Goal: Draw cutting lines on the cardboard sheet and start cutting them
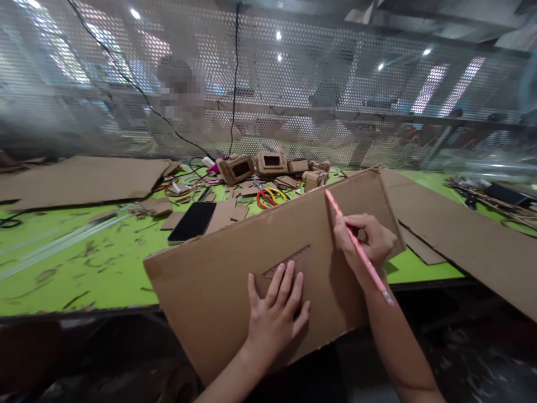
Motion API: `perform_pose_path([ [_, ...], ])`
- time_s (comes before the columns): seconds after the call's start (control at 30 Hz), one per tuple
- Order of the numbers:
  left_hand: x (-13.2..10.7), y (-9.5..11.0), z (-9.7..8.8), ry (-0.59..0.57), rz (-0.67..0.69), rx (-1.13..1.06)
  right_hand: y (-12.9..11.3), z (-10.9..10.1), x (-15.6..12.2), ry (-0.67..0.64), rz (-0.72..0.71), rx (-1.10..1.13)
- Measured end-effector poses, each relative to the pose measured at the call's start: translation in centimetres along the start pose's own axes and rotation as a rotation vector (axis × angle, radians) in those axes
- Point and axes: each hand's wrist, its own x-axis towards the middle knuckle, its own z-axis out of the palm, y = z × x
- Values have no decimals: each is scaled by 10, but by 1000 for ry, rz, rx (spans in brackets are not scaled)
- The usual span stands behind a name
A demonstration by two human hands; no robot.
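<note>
A large brown cardboard sheet (218, 285) lies tilted over the near edge of the green table (84, 263). My left hand (274, 313) rests flat on it, fingers spread, pressing down a cardboard-coloured triangular ruler (289, 262). My right hand (369, 243) is closed around a pink pencil (356, 243), held at the sheet's right part beside the ruler's right end. The pencil runs from upper left to lower right across the hand.
A black phone (193, 221) lies behind the sheet. Red and yellow scissors (268, 197), small cardboard boxes (251, 167) and scraps sit at mid-table. More cardboard sheets lie at left (79, 179) and right (470, 235). A perforated metal screen (293, 84) backs the table, with people behind it.
</note>
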Motion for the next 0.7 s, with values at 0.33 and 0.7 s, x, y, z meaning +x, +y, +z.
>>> perform_pose_path([
  [0.33,0,0,1,32,12,11,-35,18,-10,-30,-83,125],
  [0.7,0,0,3,33,12,23,-24,8,-12,71,-1,72],
])
